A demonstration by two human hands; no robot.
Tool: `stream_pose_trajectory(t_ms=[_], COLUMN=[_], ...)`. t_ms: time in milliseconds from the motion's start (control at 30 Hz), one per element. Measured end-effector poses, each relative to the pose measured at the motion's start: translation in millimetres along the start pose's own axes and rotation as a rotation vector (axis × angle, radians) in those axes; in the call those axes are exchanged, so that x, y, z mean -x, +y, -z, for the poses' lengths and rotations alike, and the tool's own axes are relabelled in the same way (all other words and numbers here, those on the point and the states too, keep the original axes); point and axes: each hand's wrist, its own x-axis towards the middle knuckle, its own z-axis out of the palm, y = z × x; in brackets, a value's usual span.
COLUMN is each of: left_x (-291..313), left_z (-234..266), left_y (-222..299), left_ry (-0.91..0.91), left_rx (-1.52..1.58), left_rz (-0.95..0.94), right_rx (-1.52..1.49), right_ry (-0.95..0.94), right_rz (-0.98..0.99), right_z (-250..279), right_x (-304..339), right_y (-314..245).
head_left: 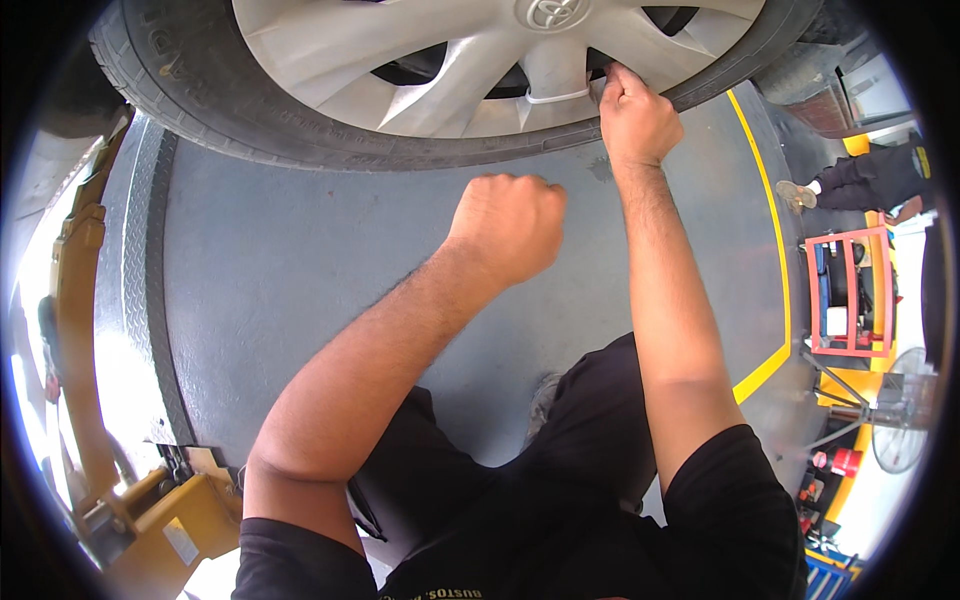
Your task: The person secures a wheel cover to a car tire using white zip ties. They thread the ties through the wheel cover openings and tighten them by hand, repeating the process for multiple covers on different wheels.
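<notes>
A large tyre [340,148] with a silver plastic wheel cover [370,40] fills the top of the head view. A thin white band, like a cable tie [558,98], loops around one spoke of the cover. My right hand [642,118] reaches up to the opening beside that band. Its fingers are closed at the spoke's edge, and the fingertips are partly hidden, so what they pinch does not show. Below the tyre, apart from it, my left hand [508,226] hangs in a fist, knuckles up. Its palm is hidden, and nothing sticks out of it.
Grey floor [290,260] lies beneath, with a yellow line [772,200] on the right. Yellow lift parts [80,330] and a ridged metal plate [148,260] stand at left. At far right are a red-framed cart [850,292], a fan [898,410] and another person [875,178].
</notes>
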Motion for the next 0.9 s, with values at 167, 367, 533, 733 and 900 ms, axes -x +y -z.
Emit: stream_pose_trajectory(t_ms=[167, 367, 533, 733, 900], left_x=[6, 11, 12, 13, 7], left_z=[3, 10, 10, 13, 15], left_y=[3, 2, 5, 8, 1], left_ry=[-0.014, 0.003, -0.041, -0.031, -0.069], left_rx=[-0.01, -0.019, -0.033, -0.018, -0.027], left_rz=[0.029, 0.037, 0.022, 0.034, 0.101], right_rx=[0.06, 0.167, 0.183, 0.166, 0.02], right_ry=[-0.248, -0.629, -0.746, -0.794, -0.835], right_rz=[-0.1, 0.009, 0.183, 0.152, 0.055], right_z=[17, 54, 56, 71, 86], right_x=[-9, 0, -12, -11, 2], right_y=[-14, -27, -21, -25, -30])
